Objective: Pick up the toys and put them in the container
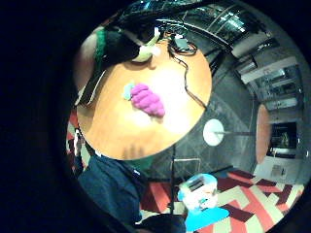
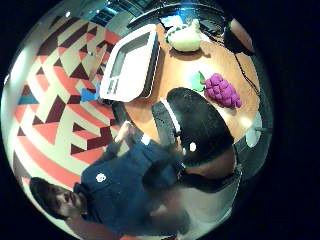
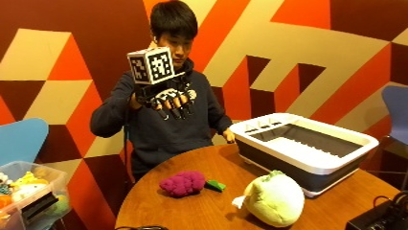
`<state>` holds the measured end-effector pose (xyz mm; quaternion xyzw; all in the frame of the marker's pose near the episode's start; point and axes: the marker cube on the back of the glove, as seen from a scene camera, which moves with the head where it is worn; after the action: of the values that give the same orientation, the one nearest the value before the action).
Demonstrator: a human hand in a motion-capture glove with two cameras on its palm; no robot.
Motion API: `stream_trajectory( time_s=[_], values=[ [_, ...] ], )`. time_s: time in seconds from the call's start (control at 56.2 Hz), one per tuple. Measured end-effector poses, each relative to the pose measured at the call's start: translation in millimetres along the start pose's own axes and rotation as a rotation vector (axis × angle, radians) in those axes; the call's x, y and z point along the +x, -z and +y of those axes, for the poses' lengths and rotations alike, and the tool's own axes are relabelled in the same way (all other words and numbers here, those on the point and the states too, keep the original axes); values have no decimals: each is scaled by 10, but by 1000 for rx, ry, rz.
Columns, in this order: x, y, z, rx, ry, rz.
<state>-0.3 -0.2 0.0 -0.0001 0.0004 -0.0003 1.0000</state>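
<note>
In the outside view my gloved right hand (image 3: 171, 98) is raised in front of the person's chest, well above the round wooden table (image 3: 191, 211). Its fingers hang down relaxed and hold nothing. A purple grape plush (image 3: 183, 183) (image 1: 147, 99) (image 2: 222, 90) with a green leaf lies on the table's left part. A pale green cabbage plush (image 3: 274, 199) (image 2: 186, 39) sits near the front edge. Behind it, on the table's right side, stands the white-rimmed dark container (image 3: 274, 160) (image 2: 131, 65), with nothing visible inside. The bare left hand (image 3: 227, 136) rests by the container's near corner.
A black device with cables (image 3: 382, 215) sits at the table's front right. Off the table to the left, a clear bin (image 3: 28, 191) holding several toys stands beside a blue chair (image 3: 22, 139). Another chair (image 3: 396, 108) is at the far right.
</note>
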Motion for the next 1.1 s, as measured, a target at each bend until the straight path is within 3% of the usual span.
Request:
stream_trajectory(
  time_s=[0.196,0.391,0.765,0.907,1.103],
  values=[
    [-1,29,-67,20,3,5],
    [104,-165,-298,230,29,60],
    [705,-1660,-756,-106,-20,62],
    [715,-1800,-813,-11,40,19],
    [580,-1566,-943,91,125,16]
  ],
)
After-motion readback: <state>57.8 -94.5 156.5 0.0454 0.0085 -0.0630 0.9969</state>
